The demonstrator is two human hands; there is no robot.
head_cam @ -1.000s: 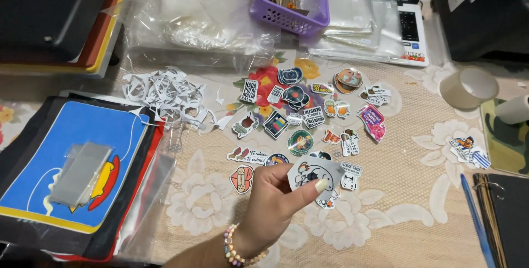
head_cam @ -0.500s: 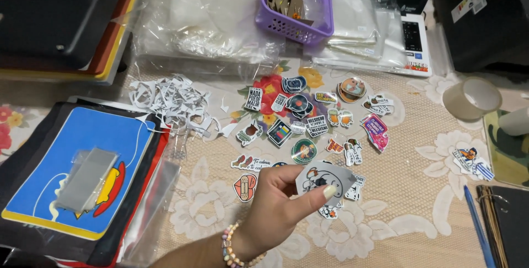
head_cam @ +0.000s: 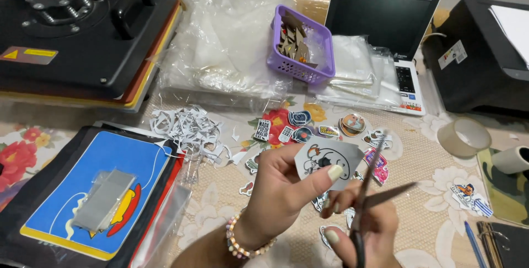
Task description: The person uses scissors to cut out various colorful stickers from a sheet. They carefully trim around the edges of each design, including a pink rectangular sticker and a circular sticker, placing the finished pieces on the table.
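A white sticker cut-out (head_cam: 326, 160) with a dark cartoon figure sits just below the middle of the frame, pinched at its lower edge between thumb and fingers of the left hand (head_cam: 281, 191), which lifts it clear of the table so its outline faces up toward the camera. Directly to its right the right hand (head_cam: 363, 232) is closed around the handles of a pair of scissors (head_cam: 372, 191); the blades stand parted, the upper tip just beside the cut-out's right edge, a placing that suits trimming along the border. A beaded bracelet (head_cam: 242, 243) circles the left wrist. Under and beyond the hands, finished stickers (head_cam: 308, 130) lie spread on the lace-covered table (head_cam: 430, 191), kept apart from a heap of white paper trimmings (head_cam: 187, 127) left of centre. Further out: a purple basket (head_cam: 300, 47) at top centre, clear plastic bags (head_cam: 220, 42) beside it, a tape roll (head_cam: 464, 137) at the right, and a blue printed sheet (head_cam: 104, 185) at lower left
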